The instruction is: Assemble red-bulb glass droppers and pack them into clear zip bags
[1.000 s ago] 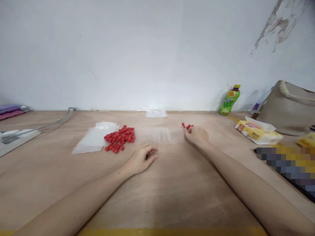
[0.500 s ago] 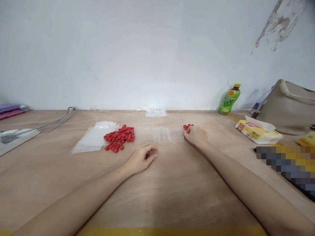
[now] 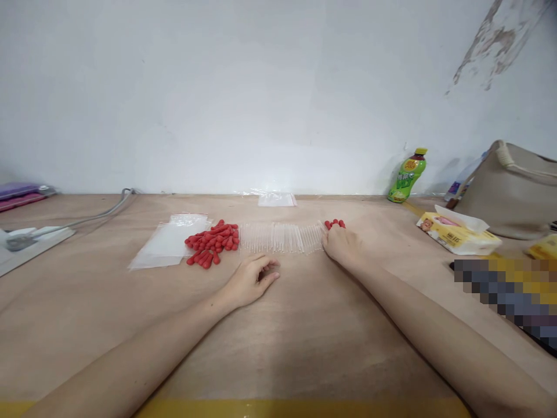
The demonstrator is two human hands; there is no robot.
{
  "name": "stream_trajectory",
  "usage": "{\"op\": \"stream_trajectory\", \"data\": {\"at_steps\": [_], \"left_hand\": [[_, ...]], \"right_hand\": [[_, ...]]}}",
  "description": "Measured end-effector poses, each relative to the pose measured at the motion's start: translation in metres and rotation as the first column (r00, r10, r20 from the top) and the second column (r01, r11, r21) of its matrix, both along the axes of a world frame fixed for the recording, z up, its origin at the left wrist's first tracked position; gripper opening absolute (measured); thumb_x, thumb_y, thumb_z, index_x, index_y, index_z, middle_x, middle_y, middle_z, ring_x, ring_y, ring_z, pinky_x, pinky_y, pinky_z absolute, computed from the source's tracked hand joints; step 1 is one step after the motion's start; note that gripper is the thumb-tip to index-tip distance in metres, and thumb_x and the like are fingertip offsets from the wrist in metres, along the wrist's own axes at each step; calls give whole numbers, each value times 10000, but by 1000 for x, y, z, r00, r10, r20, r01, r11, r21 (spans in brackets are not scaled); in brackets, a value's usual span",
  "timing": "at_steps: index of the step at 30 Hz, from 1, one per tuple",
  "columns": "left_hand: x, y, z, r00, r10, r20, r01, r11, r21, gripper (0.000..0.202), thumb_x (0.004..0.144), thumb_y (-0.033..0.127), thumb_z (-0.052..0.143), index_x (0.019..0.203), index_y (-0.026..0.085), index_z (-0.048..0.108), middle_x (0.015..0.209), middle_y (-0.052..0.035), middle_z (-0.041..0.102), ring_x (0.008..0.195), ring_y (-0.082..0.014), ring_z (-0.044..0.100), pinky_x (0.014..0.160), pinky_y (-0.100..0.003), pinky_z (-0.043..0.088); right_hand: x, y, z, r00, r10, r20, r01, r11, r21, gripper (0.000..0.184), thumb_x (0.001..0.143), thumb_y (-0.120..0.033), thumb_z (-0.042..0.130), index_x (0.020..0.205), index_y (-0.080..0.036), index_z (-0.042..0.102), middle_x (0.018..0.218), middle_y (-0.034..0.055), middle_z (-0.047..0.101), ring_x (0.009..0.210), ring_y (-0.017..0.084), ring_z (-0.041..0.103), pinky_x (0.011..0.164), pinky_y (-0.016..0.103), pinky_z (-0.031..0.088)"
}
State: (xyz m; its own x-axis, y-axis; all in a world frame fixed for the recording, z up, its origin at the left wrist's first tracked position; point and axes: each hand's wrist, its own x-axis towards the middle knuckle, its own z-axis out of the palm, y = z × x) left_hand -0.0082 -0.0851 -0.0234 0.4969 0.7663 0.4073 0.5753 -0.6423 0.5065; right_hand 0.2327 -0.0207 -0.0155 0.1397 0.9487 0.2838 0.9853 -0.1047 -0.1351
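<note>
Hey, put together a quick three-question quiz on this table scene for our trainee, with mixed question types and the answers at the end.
1. Multiple choice: What lies between the large red heap and the small red cluster?
a) the tissue box
b) the row of clear tubes
c) the beige bag

2. True or false: The left hand is closer to the small red cluster than the right hand is.

3. Fill in the blank: The green bottle by the wall has a ____ cap.

Key:
1. b
2. False; the right hand is right by the cluster, while the left hand is on the near side of the tubes.
3. yellow
</note>
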Motion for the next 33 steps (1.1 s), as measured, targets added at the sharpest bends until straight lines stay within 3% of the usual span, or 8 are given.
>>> {"op": "stream_trajectory", "data": {"at_steps": [5,10,15,18,22,29,31,33], "left_hand": [[-7,1,5,982,161,-99,-136,964,227,152,798,273,513,882,168,584,822,-49,573,774,-181,523,706,-312,425],[-39,19,14,841,514,-166,-382,783,491,169,803,302,488,805,170,594,785,-68,548,809,-234,478,731,-365,371],[-60,35,17,739,652,-171,-463,676,573,235,788,378,502,883,199,622,869,-73,556,853,-253,458,737,-362,340],[-60,40,15,718,660,-221,-448,682,578,283,777,430,502,884,206,638,876,-72,561,859,-256,450,736,-366,323],[-56,44,13,697,674,-244,-458,680,572,257,778,404,497,797,196,646,868,-72,569,857,-257,450,718,-377,306],[-51,43,16,712,697,-80,-541,618,570,214,812,331,471,777,182,620,855,-75,586,874,-271,461,753,-422,313],[-47,37,18,790,613,-13,-511,670,538,193,826,303,460,829,170,598,872,-76,585,884,-254,470,779,-407,340],[-38,28,19,899,437,29,-401,794,457,171,842,269,441,882,157,564,878,-68,583,852,-211,496,772,-356,385]], "right_hand": [[-17,-19,-8,967,206,153,-245,917,314,299,868,-241,289,882,-83,542,847,149,585,833,237,528,785,358,318],[-29,-33,-25,871,488,58,-472,798,374,268,894,-231,276,829,-129,515,800,87,588,735,179,521,780,325,303],[-30,-45,-23,808,589,8,-536,729,426,251,897,-223,312,979,-128,529,915,102,618,852,191,548,784,312,344],[-29,-53,-17,806,589,64,-553,709,438,271,886,-197,342,1082,-125,514,953,103,626,851,191,554,758,304,363],[-29,-54,-15,799,595,83,-567,702,430,239,871,-180,382,1026,-140,559,874,81,633,768,177,559,702,292,374],[-29,-51,-15,770,637,31,-582,682,443,177,855,-164,408,919,-155,572,845,67,613,766,167,551,707,289,389],[-29,-51,-14,769,639,6,-572,684,453,161,850,-162,408,882,-150,565,836,69,613,763,167,552,701,286,397],[-28,-52,-14,758,652,-25,-573,684,451,157,851,-164,398,875,-149,552,825,70,617,766,169,558,698,287,404]]}}
